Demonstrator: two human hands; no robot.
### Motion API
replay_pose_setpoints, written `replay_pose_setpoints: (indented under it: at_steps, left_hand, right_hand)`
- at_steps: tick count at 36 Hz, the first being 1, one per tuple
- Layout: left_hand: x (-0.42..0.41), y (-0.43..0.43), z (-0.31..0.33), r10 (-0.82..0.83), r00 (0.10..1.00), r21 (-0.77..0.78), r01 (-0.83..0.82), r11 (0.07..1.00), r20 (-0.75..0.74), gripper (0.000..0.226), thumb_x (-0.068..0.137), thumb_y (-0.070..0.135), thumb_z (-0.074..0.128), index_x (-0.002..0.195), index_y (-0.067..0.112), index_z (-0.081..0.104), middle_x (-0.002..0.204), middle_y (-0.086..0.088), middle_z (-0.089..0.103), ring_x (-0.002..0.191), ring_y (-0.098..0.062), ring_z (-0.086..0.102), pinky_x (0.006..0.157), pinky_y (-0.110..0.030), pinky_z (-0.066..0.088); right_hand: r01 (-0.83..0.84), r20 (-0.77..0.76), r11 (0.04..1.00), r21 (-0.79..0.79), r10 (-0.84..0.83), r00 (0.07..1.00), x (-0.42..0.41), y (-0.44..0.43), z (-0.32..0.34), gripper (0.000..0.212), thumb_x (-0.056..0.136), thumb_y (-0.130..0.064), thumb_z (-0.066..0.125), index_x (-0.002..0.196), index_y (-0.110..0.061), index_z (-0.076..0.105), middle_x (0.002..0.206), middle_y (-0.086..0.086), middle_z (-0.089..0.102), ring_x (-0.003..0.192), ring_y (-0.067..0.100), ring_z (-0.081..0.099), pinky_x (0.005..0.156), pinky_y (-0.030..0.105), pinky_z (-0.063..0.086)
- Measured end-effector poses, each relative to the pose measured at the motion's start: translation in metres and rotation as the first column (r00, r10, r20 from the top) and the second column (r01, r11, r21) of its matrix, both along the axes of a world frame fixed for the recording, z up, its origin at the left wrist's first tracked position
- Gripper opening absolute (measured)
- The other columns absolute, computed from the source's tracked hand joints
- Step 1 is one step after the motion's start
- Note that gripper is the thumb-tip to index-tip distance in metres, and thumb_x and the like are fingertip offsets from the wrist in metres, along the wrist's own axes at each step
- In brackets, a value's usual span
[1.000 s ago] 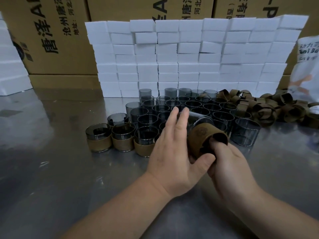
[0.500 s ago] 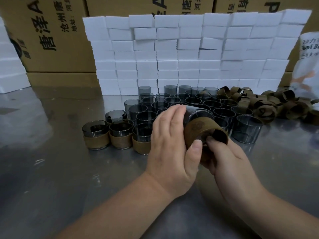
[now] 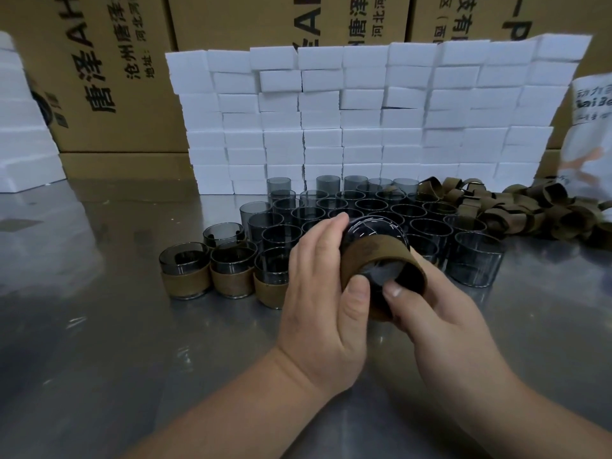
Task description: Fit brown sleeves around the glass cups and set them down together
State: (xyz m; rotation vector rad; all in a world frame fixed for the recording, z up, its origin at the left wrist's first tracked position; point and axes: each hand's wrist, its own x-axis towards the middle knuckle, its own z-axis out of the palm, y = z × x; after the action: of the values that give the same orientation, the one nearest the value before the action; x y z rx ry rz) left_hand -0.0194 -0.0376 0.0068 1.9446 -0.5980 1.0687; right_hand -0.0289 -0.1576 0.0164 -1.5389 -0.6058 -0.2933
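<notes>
A smoky glass cup (image 3: pixel 371 230) lies tilted on its side in mid-air, partly inside a brown sleeve (image 3: pixel 377 260). My left hand (image 3: pixel 324 293) wraps the cup from the left, thumb on the sleeve's near rim. From below and the right, my right hand (image 3: pixel 440 323) grips the sleeve, its thumb at the open end. Three sleeved cups (image 3: pixel 231 276) stand in a row on the steel table, left of my hands. Several bare glass cups (image 3: pixel 364 207) are packed behind. A heap of loose brown sleeves (image 3: pixel 516 210) lies at the right.
A wall of white foam blocks (image 3: pixel 364 120) rises behind the cups, with cardboard boxes (image 3: pixel 99 71) behind that. More white blocks (image 3: pixel 23 127) are stacked at far left. A white printed bag (image 3: pixel 592 134) stands at far right. One bare cup (image 3: pixel 477 260) stands close to my right hand.
The cup has slid deeper into the sleeve. My left hand closed round the cup, its thumb moving onto the sleeve's rim. Both hands rose slightly.
</notes>
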Motion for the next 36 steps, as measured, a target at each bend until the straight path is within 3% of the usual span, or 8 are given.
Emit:
replay_pose_setpoints:
  at_steps: [2, 6, 11, 13, 18, 25, 30, 36]
  left_hand:
    - [0.0002, 0.0002, -0.0004, -0.002, 1.000, -0.015, 0.002, 1.000, -0.003, 0.064, 0.096, 0.053, 0.011, 0.135, 0.007, 0.032, 0.136, -0.009, 0.040, 0.128, -0.017, 0.037, 0.109, -0.028, 0.027]
    - [0.0017, 0.0009, -0.0011, -0.012, 1.000, -0.023, 0.012, 1.000, -0.004, 0.062, 0.096, 0.052, 0.012, 0.133, 0.008, 0.035, 0.135, -0.006, 0.041, 0.127, -0.016, 0.039, 0.108, -0.027, 0.028]
    - [0.0028, 0.0015, -0.0015, -0.040, 0.999, -0.060, 0.038, 0.997, -0.025, 0.063, 0.095, 0.054, 0.013, 0.132, 0.008, 0.037, 0.133, -0.006, 0.043, 0.126, -0.018, 0.041, 0.107, -0.030, 0.031]
    - [0.0031, 0.0014, -0.0016, -0.046, 0.999, -0.066, 0.044, 0.997, -0.028, 0.064, 0.095, 0.055, 0.013, 0.132, 0.009, 0.037, 0.133, -0.005, 0.042, 0.126, -0.018, 0.041, 0.107, -0.030, 0.031]
    - [0.0040, 0.0016, -0.0018, -0.060, 0.997, -0.084, 0.056, 0.995, -0.045, 0.066, 0.094, 0.057, 0.013, 0.133, 0.010, 0.036, 0.135, -0.005, 0.042, 0.127, -0.019, 0.041, 0.107, -0.033, 0.032]
    - [0.0049, 0.0022, -0.0022, -0.086, 0.994, -0.117, 0.078, 0.990, -0.069, 0.066, 0.094, 0.058, 0.014, 0.134, 0.011, 0.037, 0.134, -0.007, 0.044, 0.127, -0.019, 0.042, 0.107, -0.037, 0.033]
    - [0.0055, 0.0031, -0.0021, -0.103, 0.993, -0.141, 0.095, 0.985, -0.057, 0.064, 0.094, 0.058, 0.017, 0.132, 0.012, 0.037, 0.131, -0.007, 0.045, 0.125, -0.020, 0.045, 0.105, -0.039, 0.036]
    - [0.0074, 0.0040, -0.0009, -0.137, 0.987, -0.208, 0.118, 0.971, -0.080, 0.058, 0.091, 0.063, 0.023, 0.127, 0.021, 0.039, 0.124, -0.002, 0.051, 0.119, -0.011, 0.048, 0.102, -0.028, 0.038]
  right_hand:
    - [-0.012, -0.020, 0.999, 0.036, 0.013, 1.000, 0.0002, 0.0006, -0.0007, 0.036, 0.081, -0.018, 0.055, 0.099, -0.046, 0.067, 0.094, -0.025, 0.069, 0.092, -0.011, 0.062, 0.072, 0.003, 0.044]
    - [0.014, -0.131, 0.992, 0.125, 0.003, 0.991, 0.0018, 0.0020, -0.0042, 0.055, 0.086, 0.000, 0.056, 0.116, -0.043, 0.040, 0.094, -0.039, 0.063, 0.094, -0.019, 0.057, 0.077, 0.001, 0.044]
    - [0.003, -0.139, 0.986, 0.166, 0.021, 0.990, -0.0028, 0.0025, 0.0005, 0.064, 0.065, -0.026, 0.062, 0.125, -0.036, 0.041, 0.100, -0.036, 0.063, 0.096, -0.016, 0.058, 0.074, 0.001, 0.044]
    - [0.003, -0.134, 0.984, 0.181, 0.021, 0.991, -0.0034, 0.0023, 0.0021, 0.065, 0.061, -0.028, 0.061, 0.122, -0.037, 0.041, 0.094, -0.037, 0.064, 0.093, -0.017, 0.059, 0.071, 0.000, 0.043]
    - [0.007, -0.131, 0.986, 0.166, 0.015, 0.991, -0.0001, 0.0010, 0.0015, 0.064, 0.080, 0.004, 0.059, 0.126, -0.034, 0.035, 0.087, -0.033, 0.067, 0.083, -0.016, 0.062, 0.062, 0.000, 0.043]
    - [0.024, -0.122, 0.988, 0.152, -0.006, 0.993, 0.0030, 0.0001, 0.0008, 0.072, 0.078, 0.014, 0.059, 0.131, -0.029, 0.035, 0.086, -0.033, 0.068, 0.080, -0.015, 0.063, 0.064, -0.001, 0.043]
    - [0.025, -0.113, 0.988, 0.151, -0.008, 0.994, 0.0036, -0.0008, 0.0026, 0.070, 0.077, 0.015, 0.059, 0.122, -0.034, 0.040, 0.086, -0.034, 0.067, 0.078, -0.015, 0.063, 0.062, 0.001, 0.044]
    - [0.012, -0.086, 0.992, 0.122, -0.002, 0.996, 0.0023, -0.0052, 0.0022, 0.054, 0.074, 0.015, 0.062, 0.107, -0.027, 0.063, 0.096, -0.021, 0.071, 0.082, -0.009, 0.066, 0.065, 0.004, 0.046]
